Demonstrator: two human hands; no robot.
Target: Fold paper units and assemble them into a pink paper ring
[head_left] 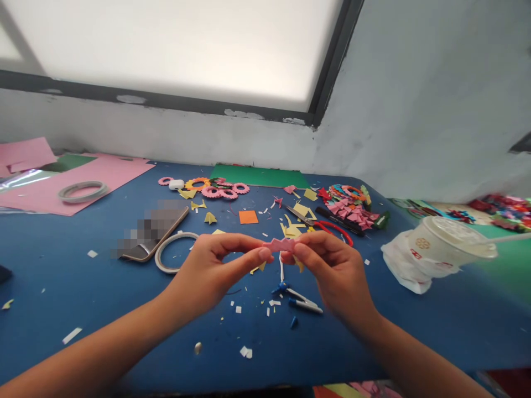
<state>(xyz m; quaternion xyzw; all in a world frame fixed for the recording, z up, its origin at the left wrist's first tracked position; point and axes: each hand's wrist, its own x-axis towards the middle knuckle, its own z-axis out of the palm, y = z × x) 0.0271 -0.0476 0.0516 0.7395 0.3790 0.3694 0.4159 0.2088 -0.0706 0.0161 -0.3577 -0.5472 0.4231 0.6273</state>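
Note:
A small pink paper piece with a zigzag edge (280, 245) is stretched between my two hands above the blue table. My left hand (224, 265) pinches its left end between thumb and fingers. At the other end, my right hand (332, 262) grips it the same way. Below and behind the hands lie yellow paper scraps (292, 228), an orange paper square (248, 216) and red-handled scissors (332, 226). A blue and white compass (302, 298) rests on the table under my hands. Part of a tape roll (160, 260) is hidden behind my left hand.
A phone (160, 232) lies left of my hands. At right stands a white cup with a straw (448, 246). Pink sheets (112, 171) with another tape roll (83, 192) are far left. Scalloped paper rings (211, 192) and a pile of folded paper (352, 207) sit farther back.

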